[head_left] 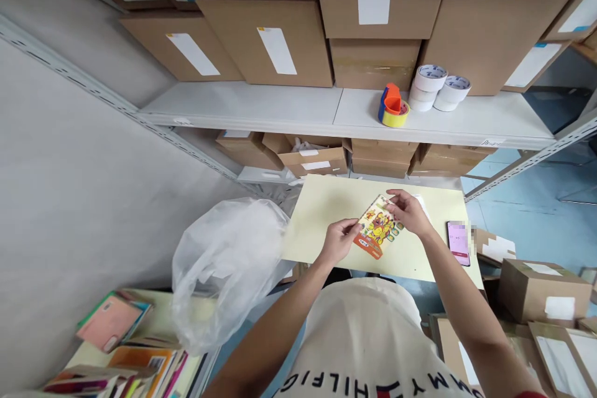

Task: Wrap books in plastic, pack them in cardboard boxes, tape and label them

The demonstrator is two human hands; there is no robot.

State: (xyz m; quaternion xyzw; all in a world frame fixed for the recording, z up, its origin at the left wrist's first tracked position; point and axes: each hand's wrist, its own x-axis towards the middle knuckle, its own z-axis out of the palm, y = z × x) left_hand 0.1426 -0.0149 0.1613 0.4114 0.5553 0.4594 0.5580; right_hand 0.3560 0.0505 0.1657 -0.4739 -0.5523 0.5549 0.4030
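Over the pale yellow tabletop (321, 199) I hold a colourful picture booklet (379, 229), tilted, with yellow and orange cartoon drawings and an orange lower band. My left hand (341, 239) is closed on its left edge, thumb on the front. My right hand (405, 208) is closed at its upper right corner, with the forefinger reaching along the top edge. A white paper-like piece (421, 202) lies partly hidden behind the right hand. To the right on the tabletop lies a phone (458, 242) with a lit pink screen.
A translucent plastic bag (224, 267) hangs at the table's left. Books (140, 373) are stacked at lower left. Ahead, a shelf (289, 106) bears cardboard boxes (275, 40), a tape dispenser (394, 109) and white tape rolls (429, 84). More boxes (543, 292) stand at right.
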